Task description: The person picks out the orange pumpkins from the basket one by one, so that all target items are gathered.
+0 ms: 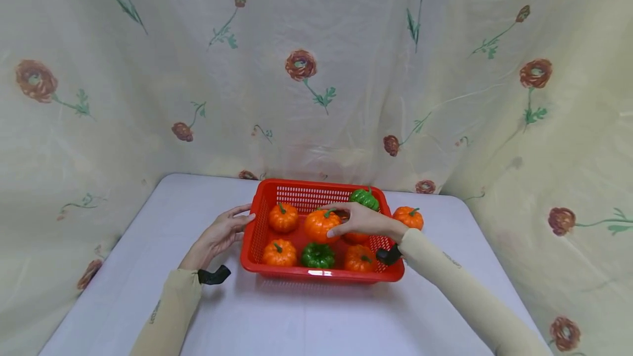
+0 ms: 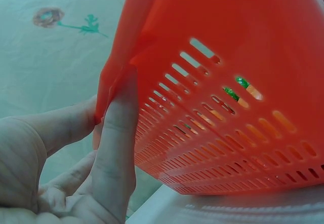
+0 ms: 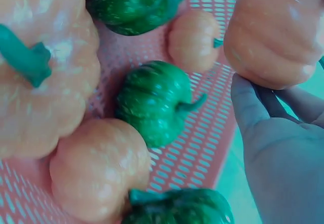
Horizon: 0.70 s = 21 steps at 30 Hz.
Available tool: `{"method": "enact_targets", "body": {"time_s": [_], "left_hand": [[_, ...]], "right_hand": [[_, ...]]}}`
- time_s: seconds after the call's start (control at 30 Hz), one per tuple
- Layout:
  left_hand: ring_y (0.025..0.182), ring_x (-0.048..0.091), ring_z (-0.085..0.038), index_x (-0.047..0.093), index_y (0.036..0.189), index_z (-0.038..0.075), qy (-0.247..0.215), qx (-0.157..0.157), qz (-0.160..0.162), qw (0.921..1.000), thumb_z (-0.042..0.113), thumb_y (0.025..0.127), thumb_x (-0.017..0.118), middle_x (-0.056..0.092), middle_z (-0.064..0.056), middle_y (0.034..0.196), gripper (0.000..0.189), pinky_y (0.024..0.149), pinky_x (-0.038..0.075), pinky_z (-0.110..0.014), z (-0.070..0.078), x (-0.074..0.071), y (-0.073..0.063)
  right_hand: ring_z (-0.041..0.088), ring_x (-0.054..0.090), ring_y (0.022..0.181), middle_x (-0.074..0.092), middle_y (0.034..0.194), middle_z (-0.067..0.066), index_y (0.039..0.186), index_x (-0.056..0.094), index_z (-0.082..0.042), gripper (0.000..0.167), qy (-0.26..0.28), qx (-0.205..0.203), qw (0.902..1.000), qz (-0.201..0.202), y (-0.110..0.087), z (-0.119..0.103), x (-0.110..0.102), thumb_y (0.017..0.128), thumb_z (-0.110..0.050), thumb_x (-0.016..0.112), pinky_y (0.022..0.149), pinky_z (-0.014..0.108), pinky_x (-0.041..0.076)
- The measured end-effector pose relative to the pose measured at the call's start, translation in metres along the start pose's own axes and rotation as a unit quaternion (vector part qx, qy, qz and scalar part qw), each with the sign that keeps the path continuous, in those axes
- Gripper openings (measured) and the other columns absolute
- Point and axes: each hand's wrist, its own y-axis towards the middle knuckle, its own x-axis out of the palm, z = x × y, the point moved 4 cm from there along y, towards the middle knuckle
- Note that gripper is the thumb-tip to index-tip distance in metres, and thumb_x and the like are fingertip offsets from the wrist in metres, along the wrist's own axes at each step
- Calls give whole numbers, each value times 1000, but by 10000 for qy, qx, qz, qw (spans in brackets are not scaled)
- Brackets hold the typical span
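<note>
A red plastic basket [image 1: 277, 270] with slotted walls stands on the table, holding several orange and green toy pumpkins. My left hand [image 1: 217, 238] pinches its left rim [image 2: 114, 77] between thumb and fingers. Over the basket's middle, my right hand [image 1: 363, 218] grips an orange pumpkin [image 1: 317, 228] with a green stem. Around it lie orange pumpkins at the back left [image 1: 283, 218], front left [image 1: 279, 254] and front right [image 1: 359, 259]. A green pumpkin [image 1: 318, 256] sits at the front middle, another green one [image 1: 365, 199] at the back right. One more orange pumpkin is partly hidden under my right hand.
Just outside the basket's right side, an orange pumpkin [image 1: 408, 217] rests on the white table [image 1: 277, 323]. A flower-printed curtain [image 1: 346, 98] hangs behind the table and along both sides.
</note>
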Motion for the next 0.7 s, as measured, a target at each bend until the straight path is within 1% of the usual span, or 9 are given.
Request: {"method": "enact_targets", "body": {"time_s": [0.1,0.27,0.4,0.5,0.57,0.63,0.7], "left_hand": [[97,65,-17,30,151,16,38,9,-6,10000,26,90,70,58,-10,128,73,81,59,-33,0,0,0],[95,65,-17,34,149,17,23,-21,68,10000,24,90,68,59,-9,126,68,81,59,-33,-1,1,0],[97,65,-18,34,149,17,23,-37,69,10000,23,93,66,58,-10,128,65,82,59,-34,-1,2,0],[98,65,-18,33,149,17,57,-36,89,9999,24,92,66,57,-9,129,66,83,58,-34,-2,1,0],[98,64,-17,32,150,17,55,-37,77,9999,25,92,67,57,-8,127,68,84,58,-34,-1,1,0],[98,65,-17,31,150,16,40,-16,38,10000,25,91,67,58,-8,126,70,83,58,-34,-1,1,0],[97,65,-17,30,151,15,27,7,-17,10000,24,92,67,58,-7,125,71,83,58,-34,-1,1,0]], "right_hand": [[19,52,121,50,141,-1,142,47,-30,71,10,-42,10000,19,-13,0,-8,79,-43,77,107,43,43],[21,51,122,47,142,1,143,45,-31,71,-102,-22,9999,137,-36,5,-22,80,-43,76,105,44,45],[25,51,123,47,141,6,144,42,-27,71,207,5,9996,196,-56,12,-38,82,-37,76,103,42,47],[28,48,127,48,142,8,146,41,-22,72,299,-69,9987,406,-70,21,-55,83,-35,75,105,43,45],[29,46,130,47,143,8,146,40,-20,72,230,-70,9978,617,-81,29,-67,84,-35,73,107,45,43],[31,44,132,45,144,9,146,39,-19,71,192,-51,9963,832,-91,39,-79,85,-36,72,107,47,44],[34,44,131,44,144,11,146,38,-18,70,263,-6,9944,1026,-102,51,-90,87,-34,71,104,47,46]]}}
